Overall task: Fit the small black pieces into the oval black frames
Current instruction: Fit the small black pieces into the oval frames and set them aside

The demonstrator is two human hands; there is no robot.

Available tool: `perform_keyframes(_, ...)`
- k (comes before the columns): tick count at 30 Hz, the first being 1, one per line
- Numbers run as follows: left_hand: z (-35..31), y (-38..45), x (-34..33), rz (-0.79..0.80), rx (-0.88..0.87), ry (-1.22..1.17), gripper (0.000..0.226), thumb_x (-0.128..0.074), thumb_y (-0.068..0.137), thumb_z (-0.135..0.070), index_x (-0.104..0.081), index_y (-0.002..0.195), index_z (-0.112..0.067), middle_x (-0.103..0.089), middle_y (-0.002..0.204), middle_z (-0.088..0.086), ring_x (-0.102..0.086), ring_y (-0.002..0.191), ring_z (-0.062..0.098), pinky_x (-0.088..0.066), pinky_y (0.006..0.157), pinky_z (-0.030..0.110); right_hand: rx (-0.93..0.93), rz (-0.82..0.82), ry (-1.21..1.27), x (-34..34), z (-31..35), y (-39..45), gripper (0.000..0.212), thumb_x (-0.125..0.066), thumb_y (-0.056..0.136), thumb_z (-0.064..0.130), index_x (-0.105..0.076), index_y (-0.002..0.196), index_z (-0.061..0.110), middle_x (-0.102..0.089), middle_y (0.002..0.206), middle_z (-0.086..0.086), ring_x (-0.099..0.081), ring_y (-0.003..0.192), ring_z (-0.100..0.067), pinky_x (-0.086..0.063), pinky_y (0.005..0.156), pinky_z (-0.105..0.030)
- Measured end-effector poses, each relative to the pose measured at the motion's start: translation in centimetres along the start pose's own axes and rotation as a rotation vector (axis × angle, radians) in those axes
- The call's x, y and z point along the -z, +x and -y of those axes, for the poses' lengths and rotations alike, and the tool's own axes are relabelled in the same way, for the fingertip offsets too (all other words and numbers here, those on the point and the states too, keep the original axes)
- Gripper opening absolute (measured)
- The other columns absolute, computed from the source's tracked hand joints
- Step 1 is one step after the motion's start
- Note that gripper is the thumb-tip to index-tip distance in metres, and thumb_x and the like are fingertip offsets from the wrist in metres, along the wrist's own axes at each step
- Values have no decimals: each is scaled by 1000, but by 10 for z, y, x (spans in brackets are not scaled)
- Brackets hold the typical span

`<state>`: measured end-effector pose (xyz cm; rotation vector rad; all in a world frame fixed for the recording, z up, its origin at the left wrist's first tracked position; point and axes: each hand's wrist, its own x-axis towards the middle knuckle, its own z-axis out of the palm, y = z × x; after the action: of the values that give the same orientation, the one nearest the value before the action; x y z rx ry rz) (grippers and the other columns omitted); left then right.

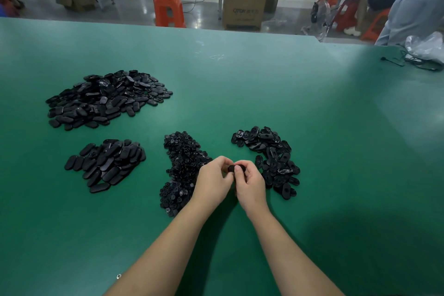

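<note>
Both hands, left (212, 176) and right (249, 181), pinch one oval frame (234, 168) just right of the small-piece pile (182, 166). Fitting seems underway; next likely calls for a firm thumb press to seat the piece.

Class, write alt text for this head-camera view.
Two hands, left hand and right hand, grip one oval black frame above a green table, between a heap of small black pieces and frame piles.
</note>
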<state>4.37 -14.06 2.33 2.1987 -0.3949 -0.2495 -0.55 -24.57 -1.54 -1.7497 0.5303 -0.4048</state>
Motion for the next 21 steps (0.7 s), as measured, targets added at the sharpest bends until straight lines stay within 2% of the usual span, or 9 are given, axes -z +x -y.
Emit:
perform_keyframes(2, 3, 0, 0, -13, -108, 97, 29, -64, 93, -15, -64, 121, -20, -64, 96, -9, -61, 86, 12, -51, 84, 28, -12, 0, 0, 0, 1, -1, 17, -54, 103, 18, -62, 94, 30, -68, 79, 7, -61, 68, -11, -50, 66, -35)
perform_keyframes(5, 8, 0, 5, -2, -268, 246, 25, -60, 96, -18, -64, 121, -20, -65, 106, -4, -62, 95, 18, -51, 87, 34, -31, 16, 33, 1, 3, -2, 17, -50, 105, 19, -61, 95, 25, -60, 65, 7, -51, 54, -11, -44, 57, -35)
perform_keyframes(7, 12, 1, 10, -18, -333, 322, 21, -60, 97, -23, -65, 118, -22, -65, 105, -4, -63, 93, 19, -52, 81, 36, -42, 30, 67, 2, 7, -4, 17, -46, 107, 19, -60, 99, 22, -58, 63, 3, -50, 50, -14, -43, 52, -35)
perform_keyframes(10, 20, 0, 23, -133, -364, 407, 20, -65, 93, -27, -68, 112, -22, -65, 99, -6, -66, 84, 19, -52, 68, 34, -51, 39, 130, 1, 12, -6, 14, -45, 107, 18, -59, 107, 22, -61, 72, -2, -52, 55, -15, -44, 49, -33)
perform_keyframes(14, 42, 7, 57, -275, -179, 392, 21, -68, 90, -28, -71, 110, -22, -62, 101, -4, -63, 80, 23, -48, 65, 32, -43, 51, 87, 3, 13, -8, 12, -48, 106, 21, -59, 107, 24, -63, 77, -1, -53, 57, -11, -47, 52, -34)
perform_keyframes(18, 78, 15, 107, -444, 124, 408, 27, -68, 93, -33, -70, 116, -20, -59, 106, 2, -58, 68, 18, -49, 59, 31, -25, 65, 36, 2, 11, -8, 12, -50, 105, 23, -61, 103, 25, -64, 74, 3, -54, 56, -8, -49, 54, -34)
perform_keyframes(21, 101, 16, 143, -593, 302, 351, 28, -69, 92, -35, -72, 116, -21, -57, 107, 9, -61, 80, 30, -53, 73, 39, -26, 66, 28, 2, 10, -8, 12, -51, 104, 23, -62, 100, 25, -64, 72, 5, -53, 55, -8, -49, 55, -37)
